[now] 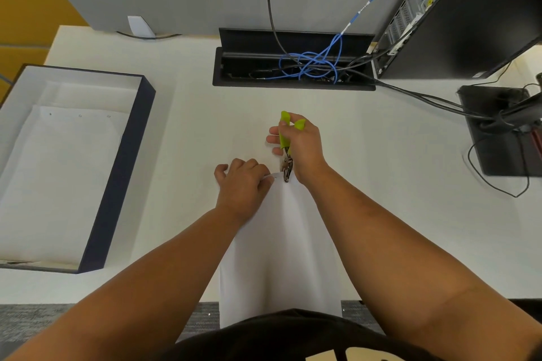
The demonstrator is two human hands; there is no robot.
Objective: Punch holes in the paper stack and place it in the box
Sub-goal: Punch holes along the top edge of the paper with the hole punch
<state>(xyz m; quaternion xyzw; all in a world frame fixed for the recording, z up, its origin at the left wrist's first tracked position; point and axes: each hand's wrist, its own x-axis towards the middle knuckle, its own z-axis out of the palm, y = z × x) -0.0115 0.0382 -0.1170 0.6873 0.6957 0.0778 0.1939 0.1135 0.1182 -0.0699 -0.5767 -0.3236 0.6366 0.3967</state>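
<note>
No writing readable; right hand (302,146) clenches the hole punch (286,149), left hand (242,184) pinches the paper stack (281,243).

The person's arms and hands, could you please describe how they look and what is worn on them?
Both arms are bare down to the wrist, with no sleeves in view. The left hand and right hand wear no gloves, and no rings, watch or bracelet are visible. A black top shows at the bottom edge.
</note>
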